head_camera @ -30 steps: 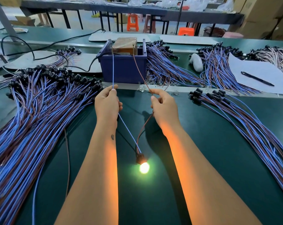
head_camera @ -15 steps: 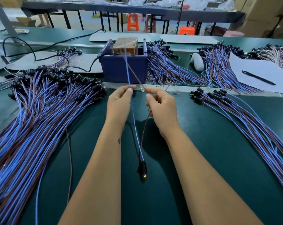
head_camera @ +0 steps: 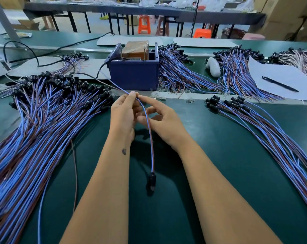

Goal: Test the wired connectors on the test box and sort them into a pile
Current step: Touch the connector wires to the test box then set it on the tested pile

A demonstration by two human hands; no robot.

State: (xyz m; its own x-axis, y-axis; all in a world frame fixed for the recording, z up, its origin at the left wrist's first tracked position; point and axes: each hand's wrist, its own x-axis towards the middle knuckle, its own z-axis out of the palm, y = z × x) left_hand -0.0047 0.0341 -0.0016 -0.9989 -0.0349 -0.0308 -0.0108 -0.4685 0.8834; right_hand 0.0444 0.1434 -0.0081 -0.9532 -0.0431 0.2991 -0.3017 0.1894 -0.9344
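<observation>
The test box [head_camera: 135,50] is a brown block with two upright metal posts, standing in a blue bin [head_camera: 133,74] at the back centre. My left hand [head_camera: 122,118] pinches a blue and brown wire pair [head_camera: 150,141] at its fingertips, in front of the bin. The wires hang down to a black connector [head_camera: 152,180], unlit, low over the green mat. My right hand [head_camera: 161,120] is beside the left with loosely spread fingers; its index fingertip touches the wires. A large pile of wired connectors [head_camera: 43,131] lies left, a smaller pile [head_camera: 258,131] right.
More wire bundles [head_camera: 181,73] lie behind the mat, right of the bin. A white sheet [head_camera: 290,76] with a black pen [head_camera: 279,84] sits at the back right, beside a white handheld object [head_camera: 213,66]. A black cable [head_camera: 43,62] runs from the bin leftward.
The wire ends came off the test box posts and the connector's light went out. My hands moved together, and both wires now sit in my left fingertips; the right hand loosened.
</observation>
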